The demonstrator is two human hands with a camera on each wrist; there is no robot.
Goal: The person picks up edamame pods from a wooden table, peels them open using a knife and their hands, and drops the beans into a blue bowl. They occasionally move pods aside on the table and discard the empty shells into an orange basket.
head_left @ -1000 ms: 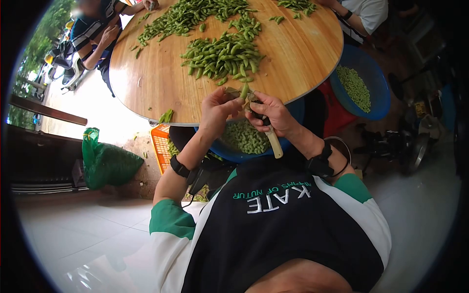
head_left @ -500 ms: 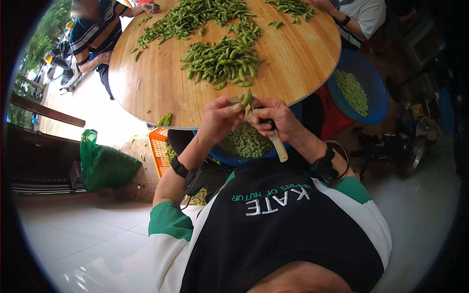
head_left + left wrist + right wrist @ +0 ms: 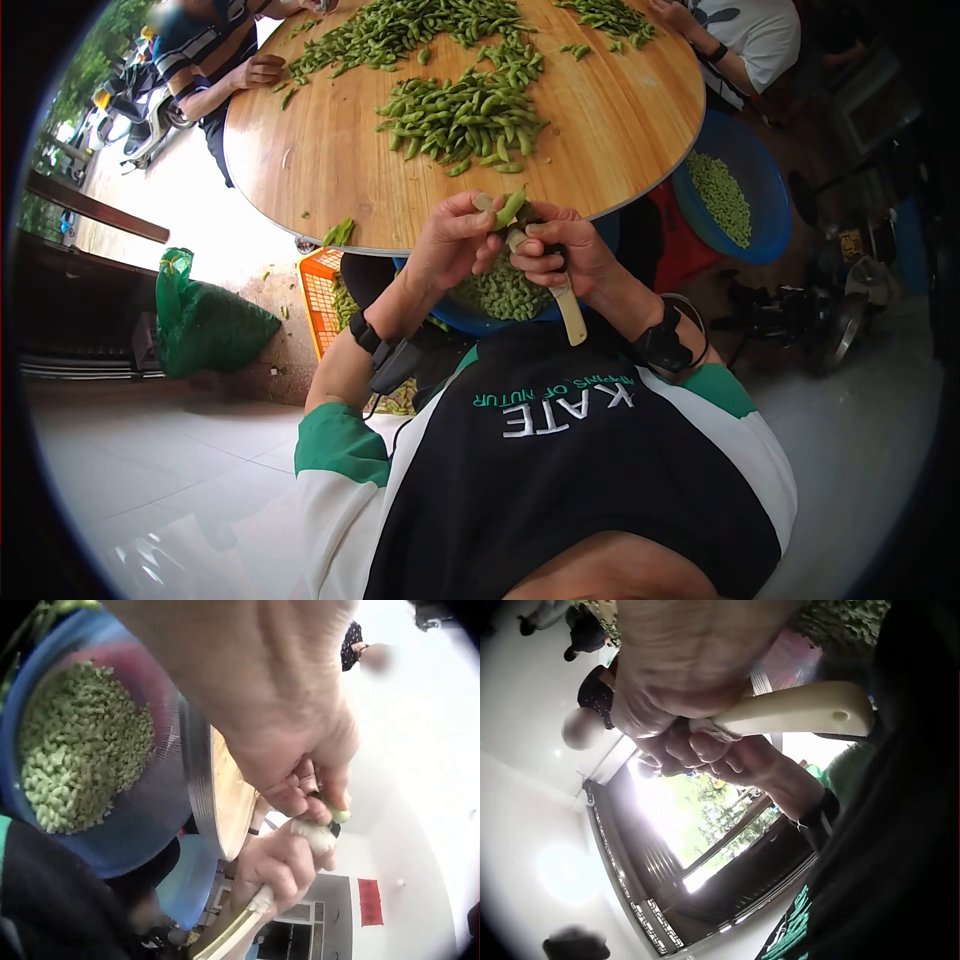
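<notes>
In the head view a green pod (image 3: 511, 208) is pinched between the thumb and fingers of my left hand (image 3: 453, 240), above a blue basin of shelled beans (image 3: 508, 292). My right hand (image 3: 572, 250), close beside it, grips a tool by its pale handle (image 3: 571, 316); the tool's working end is hidden by the fingers. In the left wrist view the pod's green tip (image 3: 341, 816) shows between my left hand (image 3: 285, 727) and my right hand (image 3: 279, 862). The right wrist view shows the cream handle (image 3: 802, 709) sticking out of my right hand (image 3: 690, 675).
A round wooden table (image 3: 350, 170) bears piles of green pods (image 3: 460, 118). Two people sit across it. On the right stands another blue basin (image 3: 768, 210) with beans; an orange crate (image 3: 318, 300) and a green bag (image 3: 215, 325) are at the left.
The pod between my hands has tilted to the right, and the handle's end has swung slightly lower. The person at the upper left has brought a hand onto the table's edge.
</notes>
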